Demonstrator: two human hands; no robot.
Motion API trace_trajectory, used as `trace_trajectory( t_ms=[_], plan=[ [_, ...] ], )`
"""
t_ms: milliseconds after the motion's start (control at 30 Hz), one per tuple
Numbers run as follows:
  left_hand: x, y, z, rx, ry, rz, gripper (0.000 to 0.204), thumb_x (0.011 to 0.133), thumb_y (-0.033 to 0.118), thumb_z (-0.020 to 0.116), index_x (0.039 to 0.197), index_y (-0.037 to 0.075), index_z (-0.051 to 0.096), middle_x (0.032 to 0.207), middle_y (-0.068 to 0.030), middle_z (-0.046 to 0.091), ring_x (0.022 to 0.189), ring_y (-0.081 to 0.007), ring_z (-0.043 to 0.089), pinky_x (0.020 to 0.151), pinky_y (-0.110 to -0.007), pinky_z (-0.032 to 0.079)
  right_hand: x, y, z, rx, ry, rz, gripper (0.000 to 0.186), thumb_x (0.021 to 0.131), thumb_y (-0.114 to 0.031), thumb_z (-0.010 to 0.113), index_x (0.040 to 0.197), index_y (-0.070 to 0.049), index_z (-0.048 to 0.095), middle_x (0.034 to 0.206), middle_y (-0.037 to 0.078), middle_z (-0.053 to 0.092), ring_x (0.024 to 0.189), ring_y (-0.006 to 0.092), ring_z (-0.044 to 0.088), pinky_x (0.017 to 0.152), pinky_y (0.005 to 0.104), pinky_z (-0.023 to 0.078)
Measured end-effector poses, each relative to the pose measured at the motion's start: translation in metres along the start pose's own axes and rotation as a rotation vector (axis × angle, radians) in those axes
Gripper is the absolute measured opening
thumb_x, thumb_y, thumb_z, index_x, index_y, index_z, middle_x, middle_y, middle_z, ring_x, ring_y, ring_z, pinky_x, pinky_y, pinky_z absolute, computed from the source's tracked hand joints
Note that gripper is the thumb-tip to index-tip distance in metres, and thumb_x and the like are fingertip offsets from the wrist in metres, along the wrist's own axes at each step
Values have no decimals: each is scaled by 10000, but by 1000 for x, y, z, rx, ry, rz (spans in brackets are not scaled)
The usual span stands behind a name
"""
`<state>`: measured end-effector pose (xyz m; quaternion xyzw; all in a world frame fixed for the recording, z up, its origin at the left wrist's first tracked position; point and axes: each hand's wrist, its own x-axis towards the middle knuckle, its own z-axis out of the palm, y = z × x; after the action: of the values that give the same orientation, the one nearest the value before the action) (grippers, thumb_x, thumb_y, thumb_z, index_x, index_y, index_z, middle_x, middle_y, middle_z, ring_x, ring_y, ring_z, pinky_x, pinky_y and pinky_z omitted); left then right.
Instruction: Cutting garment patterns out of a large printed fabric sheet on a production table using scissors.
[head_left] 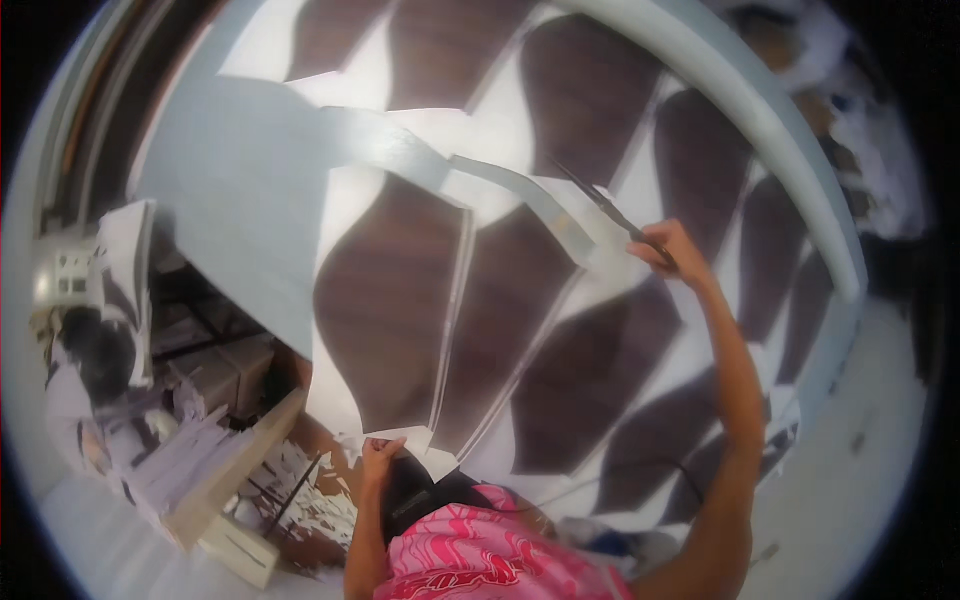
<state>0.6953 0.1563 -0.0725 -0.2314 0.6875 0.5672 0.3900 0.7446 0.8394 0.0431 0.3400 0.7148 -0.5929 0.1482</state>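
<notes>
My right hand point(674, 252) is closed round the handles of long dark scissors point(606, 208), whose blades point up and to the left above the sheet. Close to my body, my left hand point(381, 460) pinches the near corner of a white sheet point(338, 205) printed with large dark brown curved shapes point(395, 290). The sheet is spread over a pale blue table point(240, 170). Between the brown shapes run narrow white strips, and along the far side of the nearest ones the sheet's edge is cut and wavy, with table surface showing through.
A thick pale rounded edge point(770, 110) curves along the table's far right. At the lower left stand a wooden box point(240, 470) and a stack of white sheets point(185, 470). White scraps point(310, 500) litter the floor beside them. A thin cable point(660, 463) crosses near my right arm.
</notes>
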Motion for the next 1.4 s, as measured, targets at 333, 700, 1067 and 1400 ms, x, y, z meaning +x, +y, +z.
trace_trajectory(
  t_ms=[333, 700, 1067, 1400],
  plan=[
    [-51, -83, -21, -270, -187, -20, 751, 768, -117, 729, 1402, 40, 357, 1232, -133, 594, 1083, -245, 601, 898, -329, 514, -299, 147, 54, 414, 417, 259, 441, 896, -352, 746, 617, -76, 543, 479, -27, 477, 365, 51, 444, 357, 227, 284],
    [-166, -124, 45, -30, -315, 217, 552, 732, -81, 794, 1223, -16, 551, 1086, -89, 665, 972, -191, 635, 878, -315, 496, -542, 232, 153, 288, 518, 417, 457, 846, -413, 780, 594, -94, 570, 501, -34, 510, 387, 44, 462, 370, 209, 322],
    [-204, -244, 149, 354, -206, -63, 360, 840, 2, 733, 1175, -13, 603, 1085, -79, 654, 998, -242, 649, 803, -361, 548, -447, 355, -6, 406, 313, 224, 462, 892, -451, 720, 657, -78, 580, 536, -37, 518, 402, 52, 481, 379, 211, 338],
    [-230, -243, 198, 95, -92, -27, 329, 849, 26, 731, 1161, 7, 628, 1083, -69, 675, 947, -184, 655, 806, -312, 523, -391, 370, -71, 390, 124, 207, 392, 931, -336, 694, 690, -55, 565, 545, -31, 507, 412, 52, 481, 386, 230, 342]
  ],
)
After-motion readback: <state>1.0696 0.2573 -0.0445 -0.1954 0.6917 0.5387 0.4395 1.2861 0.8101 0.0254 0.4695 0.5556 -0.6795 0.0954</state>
